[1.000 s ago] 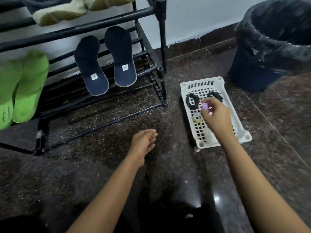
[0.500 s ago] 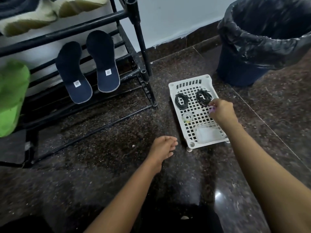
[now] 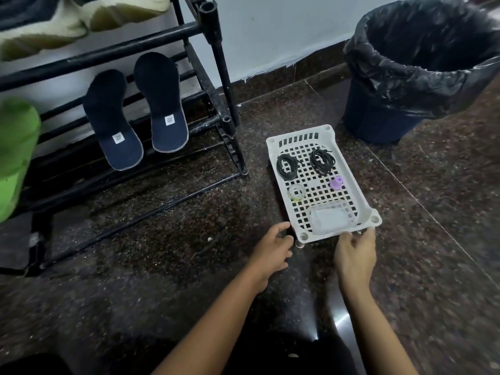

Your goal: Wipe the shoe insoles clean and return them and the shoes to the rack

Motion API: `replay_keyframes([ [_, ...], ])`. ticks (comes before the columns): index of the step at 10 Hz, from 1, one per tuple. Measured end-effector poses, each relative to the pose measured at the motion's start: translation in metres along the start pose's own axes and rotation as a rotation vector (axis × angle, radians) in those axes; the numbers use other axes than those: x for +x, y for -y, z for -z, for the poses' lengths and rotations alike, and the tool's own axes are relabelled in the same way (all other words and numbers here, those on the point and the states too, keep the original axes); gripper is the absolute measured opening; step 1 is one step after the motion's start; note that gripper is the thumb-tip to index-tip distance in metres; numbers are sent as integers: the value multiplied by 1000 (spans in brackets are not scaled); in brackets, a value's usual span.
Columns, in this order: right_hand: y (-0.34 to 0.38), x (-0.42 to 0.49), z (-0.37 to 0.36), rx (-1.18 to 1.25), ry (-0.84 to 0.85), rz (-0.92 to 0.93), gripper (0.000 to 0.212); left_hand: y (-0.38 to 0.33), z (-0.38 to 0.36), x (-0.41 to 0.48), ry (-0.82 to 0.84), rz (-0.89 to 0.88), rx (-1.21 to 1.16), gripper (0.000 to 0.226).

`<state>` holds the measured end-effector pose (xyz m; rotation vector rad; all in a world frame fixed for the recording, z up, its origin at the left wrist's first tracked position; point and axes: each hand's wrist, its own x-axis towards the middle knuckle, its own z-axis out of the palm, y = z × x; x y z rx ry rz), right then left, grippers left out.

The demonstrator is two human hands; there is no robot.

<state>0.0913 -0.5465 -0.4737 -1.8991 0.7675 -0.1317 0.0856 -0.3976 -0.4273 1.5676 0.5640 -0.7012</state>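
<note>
Two dark navy insoles, one on the left (image 3: 112, 123) and one on the right (image 3: 162, 104), lean side by side on the lower bars of the black shoe rack (image 3: 216, 77). Cream-soled shoes (image 3: 81, 17) sit on the shelf above. A white perforated basket (image 3: 362, 196) stands on the floor right of the rack. My left hand (image 3: 273, 250) hovers by its near left corner with fingers loosely curved, holding nothing. My right hand (image 3: 357, 255) touches the basket's near rim with its fingertips.
The basket holds two coiled black laces (image 3: 286, 165), a purple cap (image 3: 336, 183), a clear ring (image 3: 296, 192) and a clear packet (image 3: 331, 217). A bin lined with a black bag (image 3: 422, 69) stands at the back right. Green insoles (image 3: 16, 152) rest at the rack's left.
My right hand released the purple cap inside the basket and drew back to the near rim. My left hand moved right, up to the basket's near left corner.
</note>
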Motion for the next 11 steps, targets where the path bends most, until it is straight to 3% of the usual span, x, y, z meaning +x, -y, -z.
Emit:
replay_keyframes([
  [2,31,15,-24,-50,160,59,57,-23,4,13,-9,-28,-20,50],
  [5,66,53,-93,-25,462,133,26,-65,29,35,-108,-110,62,54],
  [7,83,82,-137,78,567,72,14,-71,42,35,-141,-125,88,42],
  [9,86,93,-143,59,591,111,29,-63,61,25,-173,-120,90,37],
  [10,95,56,-125,-65,557,152,52,-59,74,13,-198,-129,98,35],
  [11,105,5,-98,-214,566,265,59,-53,88,1,-247,-165,116,33],
])
